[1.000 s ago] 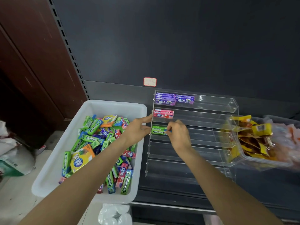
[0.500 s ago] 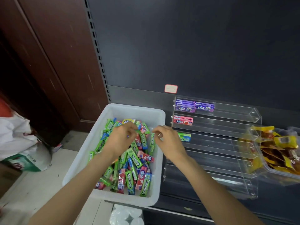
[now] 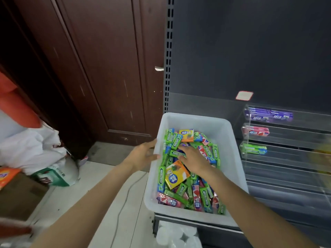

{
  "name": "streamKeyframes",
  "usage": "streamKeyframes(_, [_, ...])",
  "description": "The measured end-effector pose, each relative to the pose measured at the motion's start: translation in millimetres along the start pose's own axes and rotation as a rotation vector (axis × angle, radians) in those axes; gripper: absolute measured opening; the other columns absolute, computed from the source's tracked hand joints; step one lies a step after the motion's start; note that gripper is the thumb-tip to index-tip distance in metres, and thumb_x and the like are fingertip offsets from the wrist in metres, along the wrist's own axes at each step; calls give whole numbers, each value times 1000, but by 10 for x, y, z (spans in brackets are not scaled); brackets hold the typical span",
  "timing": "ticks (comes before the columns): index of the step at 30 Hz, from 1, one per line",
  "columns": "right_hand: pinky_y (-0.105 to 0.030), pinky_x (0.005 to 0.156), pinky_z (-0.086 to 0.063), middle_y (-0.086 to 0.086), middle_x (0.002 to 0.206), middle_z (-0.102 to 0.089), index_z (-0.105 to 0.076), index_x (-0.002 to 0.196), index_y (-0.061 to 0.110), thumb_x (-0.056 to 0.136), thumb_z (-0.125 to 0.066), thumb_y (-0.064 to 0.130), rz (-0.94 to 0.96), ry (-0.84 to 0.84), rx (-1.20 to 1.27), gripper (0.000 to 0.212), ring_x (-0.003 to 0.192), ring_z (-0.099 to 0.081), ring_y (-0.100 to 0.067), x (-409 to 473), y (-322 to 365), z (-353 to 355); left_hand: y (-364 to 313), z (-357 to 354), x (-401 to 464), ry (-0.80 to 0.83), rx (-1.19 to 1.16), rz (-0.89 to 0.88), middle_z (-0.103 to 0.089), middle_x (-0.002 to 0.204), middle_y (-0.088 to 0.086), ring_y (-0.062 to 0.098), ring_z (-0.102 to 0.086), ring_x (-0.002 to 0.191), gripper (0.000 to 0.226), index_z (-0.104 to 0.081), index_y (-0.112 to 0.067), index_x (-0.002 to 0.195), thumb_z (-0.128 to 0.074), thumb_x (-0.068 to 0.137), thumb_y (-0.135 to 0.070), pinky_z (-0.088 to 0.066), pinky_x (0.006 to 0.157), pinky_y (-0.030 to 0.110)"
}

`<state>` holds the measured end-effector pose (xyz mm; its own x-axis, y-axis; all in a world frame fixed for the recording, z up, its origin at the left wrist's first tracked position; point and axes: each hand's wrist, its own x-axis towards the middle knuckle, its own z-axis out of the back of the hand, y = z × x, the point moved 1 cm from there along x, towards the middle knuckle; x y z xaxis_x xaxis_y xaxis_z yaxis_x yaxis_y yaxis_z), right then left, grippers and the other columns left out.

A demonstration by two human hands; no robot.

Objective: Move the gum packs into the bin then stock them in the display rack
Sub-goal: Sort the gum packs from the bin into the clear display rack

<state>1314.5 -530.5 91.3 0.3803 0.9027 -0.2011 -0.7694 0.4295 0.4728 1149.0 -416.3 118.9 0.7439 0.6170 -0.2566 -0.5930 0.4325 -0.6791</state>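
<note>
Reaching into the white bin [image 3: 227, 140], we risk dragging several gum packs [image 3: 206, 196] up together from the loose heap and spilling some over its left rim, or knocking the bin, which overhangs the shelf's front edge. Our right hand [image 3: 194, 159] lies flat on the pile near the bin's middle, fingers spread and gripping nothing, packs directly under the palm. Our left hand [image 3: 143, 154] rests open against the bin's left rim. The display rack [image 3: 286, 158] stands just beside the bin's right edge, holding three rows.
</note>
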Motion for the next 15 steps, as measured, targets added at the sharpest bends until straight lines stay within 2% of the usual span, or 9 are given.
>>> streamKeyframes(4, [-39, 94, -47, -7, 124, -62, -57, 127, 13, 89, -63, 20, -85, -117, 55, 39, 113, -58, -25, 87, 94, -74, 107, -15, 6, 19, -50, -9, -56, 133, -4, 13, -58, 114, 67, -28, -25, 147, -62, 90, -29, -37, 92, 20])
streamKeyframes(7, [-40, 91, -50, -5, 117, -65, -60, 123, 15, 82, -70, 12, -113, -150, 70, 43, 107, -61, -22, 157, 162, -100, 135, -3, 11, 21, -98, -11, -63, 124, 2, 16, -57, 116, 67, -28, -23, 147, -62, 89, -30, -37, 96, 22])
streamKeyframes(10, [-39, 89, -51, -5, 116, -65, -61, 120, 17, 82, -69, 7, -159, -192, 40, 40, 106, -61, -22, 211, 210, -121, 162, -5, 35, 14, -94, -13, -65, 119, 4, 18, -57, 113, 69, -27, -22, 147, -63, 88, -32, -39, 98, 27])
streamKeyframes(15, [-32, 81, -49, -8, 110, -63, -63, 114, 12, 86, -65, 14, -95, -238, -24, 28, 99, -60, -22, 161, 227, -92, 184, -42, 29, 12, -62, -51, -58, 125, 7, 20, -54, 114, 67, -28, -19, 147, -62, 89, -27, -38, 95, 23])
